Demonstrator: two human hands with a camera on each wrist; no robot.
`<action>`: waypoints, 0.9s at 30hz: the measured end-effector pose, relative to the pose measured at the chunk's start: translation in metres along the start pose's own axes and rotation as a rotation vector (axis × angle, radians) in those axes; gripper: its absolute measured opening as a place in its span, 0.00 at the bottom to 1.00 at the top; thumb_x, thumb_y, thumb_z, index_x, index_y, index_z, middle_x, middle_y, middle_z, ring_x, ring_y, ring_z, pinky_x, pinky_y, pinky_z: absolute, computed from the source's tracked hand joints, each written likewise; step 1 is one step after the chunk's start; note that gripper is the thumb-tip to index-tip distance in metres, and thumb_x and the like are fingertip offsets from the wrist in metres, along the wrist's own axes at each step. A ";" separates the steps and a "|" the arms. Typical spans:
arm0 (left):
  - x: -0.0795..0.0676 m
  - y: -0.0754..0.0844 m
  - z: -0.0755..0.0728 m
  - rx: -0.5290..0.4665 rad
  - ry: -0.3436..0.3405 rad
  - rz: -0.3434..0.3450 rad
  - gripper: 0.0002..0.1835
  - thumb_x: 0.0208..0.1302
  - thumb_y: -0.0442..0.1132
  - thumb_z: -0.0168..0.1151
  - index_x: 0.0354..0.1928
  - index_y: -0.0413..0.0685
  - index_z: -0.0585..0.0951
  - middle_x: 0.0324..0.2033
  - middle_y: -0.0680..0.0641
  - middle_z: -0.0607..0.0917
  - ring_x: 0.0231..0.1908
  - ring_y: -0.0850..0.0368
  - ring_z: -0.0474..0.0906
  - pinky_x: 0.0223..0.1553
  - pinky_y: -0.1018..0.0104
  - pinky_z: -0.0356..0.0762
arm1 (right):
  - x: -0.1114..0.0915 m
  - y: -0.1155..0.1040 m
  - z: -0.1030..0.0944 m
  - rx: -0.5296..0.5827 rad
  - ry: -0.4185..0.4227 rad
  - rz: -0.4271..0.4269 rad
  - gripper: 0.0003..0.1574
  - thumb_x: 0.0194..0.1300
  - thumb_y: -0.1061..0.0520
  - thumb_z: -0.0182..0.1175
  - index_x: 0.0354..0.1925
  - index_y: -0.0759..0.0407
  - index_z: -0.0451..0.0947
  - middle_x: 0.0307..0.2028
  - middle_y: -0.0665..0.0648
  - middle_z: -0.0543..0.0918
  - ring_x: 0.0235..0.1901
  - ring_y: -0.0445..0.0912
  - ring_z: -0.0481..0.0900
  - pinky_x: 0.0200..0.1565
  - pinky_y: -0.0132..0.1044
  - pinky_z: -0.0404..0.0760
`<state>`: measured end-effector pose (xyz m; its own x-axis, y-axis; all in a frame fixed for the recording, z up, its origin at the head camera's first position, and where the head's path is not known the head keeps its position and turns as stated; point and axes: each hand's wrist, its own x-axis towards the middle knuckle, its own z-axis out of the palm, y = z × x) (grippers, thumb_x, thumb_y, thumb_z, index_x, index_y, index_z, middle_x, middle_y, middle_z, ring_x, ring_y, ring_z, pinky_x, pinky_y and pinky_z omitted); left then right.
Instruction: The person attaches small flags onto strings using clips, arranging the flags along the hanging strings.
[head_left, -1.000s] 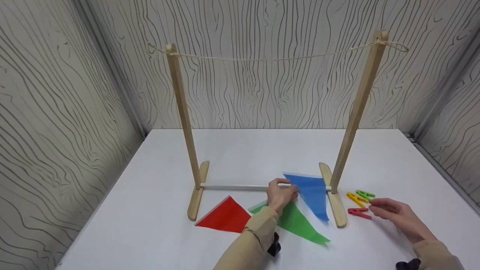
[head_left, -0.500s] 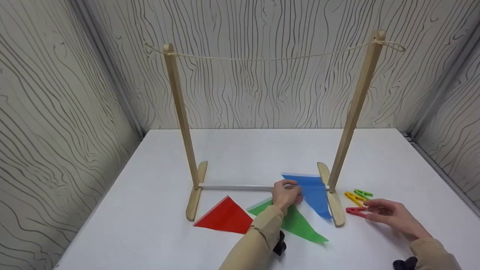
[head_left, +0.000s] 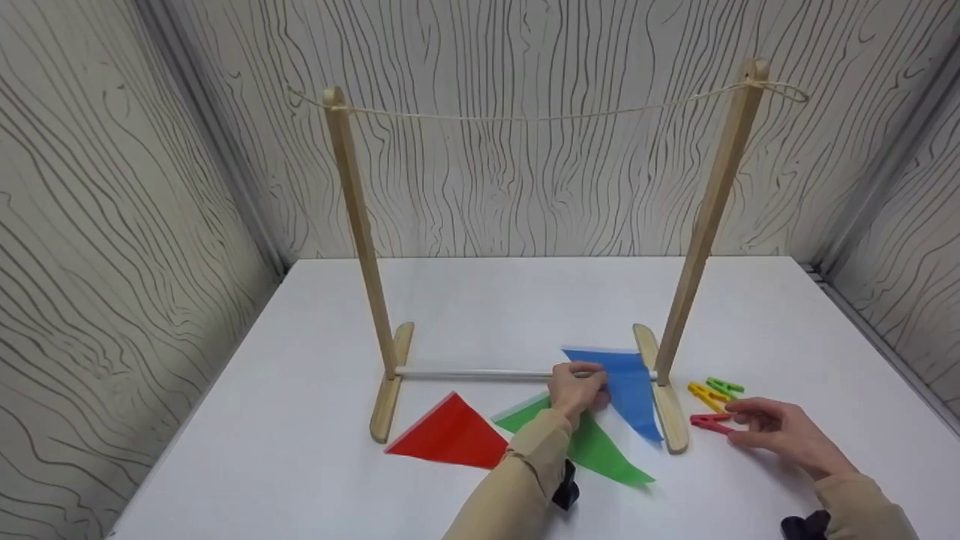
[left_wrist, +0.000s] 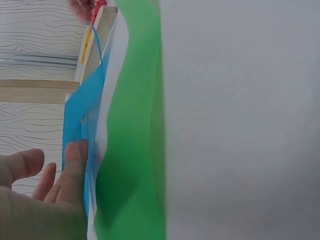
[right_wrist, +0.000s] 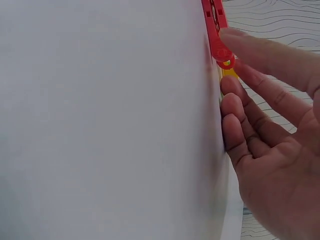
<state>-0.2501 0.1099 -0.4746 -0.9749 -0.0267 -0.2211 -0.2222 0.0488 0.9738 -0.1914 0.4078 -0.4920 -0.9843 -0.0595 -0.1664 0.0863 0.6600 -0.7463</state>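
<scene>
My right hand (head_left: 780, 433) has thumb and index finger at the handle end of the red clothespin (head_left: 709, 423), pinching it on the table. In the right wrist view the thumb lies against this pin (right_wrist: 219, 42); the other fingers are loosely curled. Just behind it lie a yellow clothespin (head_left: 705, 396) and a green clothespin (head_left: 724, 387). My left hand (head_left: 576, 390) rests its fingertips on the left side of the blue pennant (head_left: 630, 382), thumb apart from the fingers in the left wrist view. Partly under the left wrist lies a green pennant (head_left: 607, 454).
A red pennant (head_left: 454, 435) lies left of the left forearm. Two wooden posts, joined low by a white rod (head_left: 472, 373), stand on wooden feet. A slack string (head_left: 487, 118) runs between the post tops. The blue pennant overlaps the rod near the right post (head_left: 709, 232).
My right hand has moved left onto the red clothespin, its thumb and index finger closing at the handles. My left hand has slid slightly right along the blue pennant.
</scene>
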 end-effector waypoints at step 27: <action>0.005 -0.001 -0.006 -0.178 0.079 0.063 0.05 0.52 0.33 0.77 0.30 0.40 0.89 0.26 0.48 0.89 0.25 0.64 0.82 0.34 0.70 0.85 | 0.003 -0.003 -0.001 -0.078 0.026 0.023 0.31 0.61 0.53 0.71 0.56 0.70 0.78 0.44 0.56 0.81 0.34 0.40 0.69 0.35 0.29 0.68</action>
<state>-0.2551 0.1036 -0.4764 -0.9810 -0.1077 -0.1614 -0.1478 -0.1239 0.9812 -0.1951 0.4063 -0.4898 -0.9858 -0.0250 -0.1658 0.0979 0.7171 -0.6901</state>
